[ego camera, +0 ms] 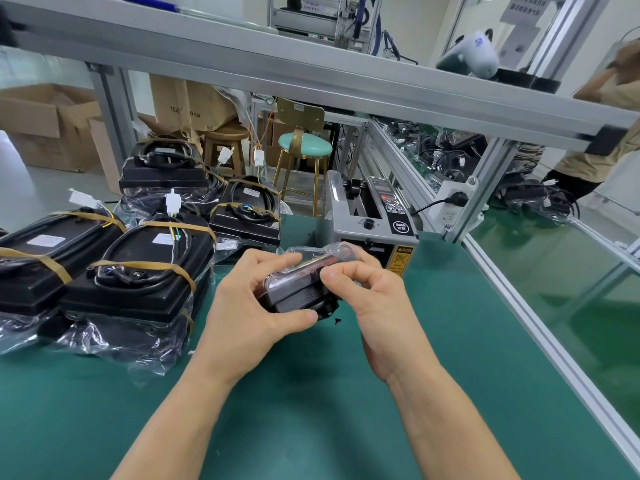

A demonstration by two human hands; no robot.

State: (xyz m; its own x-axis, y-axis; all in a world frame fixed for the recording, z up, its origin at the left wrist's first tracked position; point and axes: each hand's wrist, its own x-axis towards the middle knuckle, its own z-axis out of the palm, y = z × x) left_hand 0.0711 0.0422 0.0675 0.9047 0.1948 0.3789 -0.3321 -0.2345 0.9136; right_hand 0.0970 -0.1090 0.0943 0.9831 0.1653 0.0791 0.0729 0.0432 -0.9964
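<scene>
Evidently both hands gripped the bagged black part (298, 289) above the green mat (450, 341): left hand (252, 306) cradling it, right hand (367, 296) pinching the plastic, which wanted smoothing flat before taping.

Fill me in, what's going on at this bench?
A person is working a small black part wrapped in a clear bag, held just above the green table. The left hand grips the part from the side, and the right hand pinches the bag at the part's top edge. A tiny black bit lies on the table beneath. Banded black boxes in bags are piled at left, and a grey machine stands behind.
</scene>
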